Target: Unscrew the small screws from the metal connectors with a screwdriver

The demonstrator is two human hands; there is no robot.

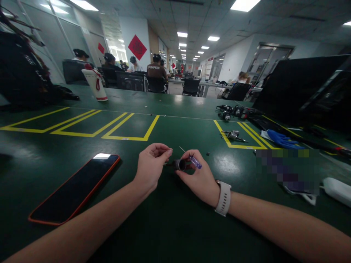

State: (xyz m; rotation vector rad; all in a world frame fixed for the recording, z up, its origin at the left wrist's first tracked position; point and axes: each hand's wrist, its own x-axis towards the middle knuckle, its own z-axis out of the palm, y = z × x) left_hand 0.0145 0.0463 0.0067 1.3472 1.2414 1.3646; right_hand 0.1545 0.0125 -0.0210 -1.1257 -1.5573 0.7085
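Observation:
My right hand [201, 179] holds a small dark hollow cylinder [180, 165] between thumb and fingers, its round opening facing me. Tucked in the same hand is a small screwdriver with a clear purple handle [195, 162], its thin shaft pointing up and left. My left hand [152, 164] is just left of the cylinder, thumb and forefinger pinched together; whatever is between the fingertips is too small to make out. A tiny dark piece [207, 153] lies on the green table [170, 233] just beyond my right hand.
A large phone [76, 190] lies at left. Metal parts [233, 135] sit inside a yellow-taped box at right, with dark cylindrical parts [227, 113] behind. Farther right are a blue glove [283, 138] and a white block [337, 190]. A paper cup [95, 86] stands back left; people sit beyond.

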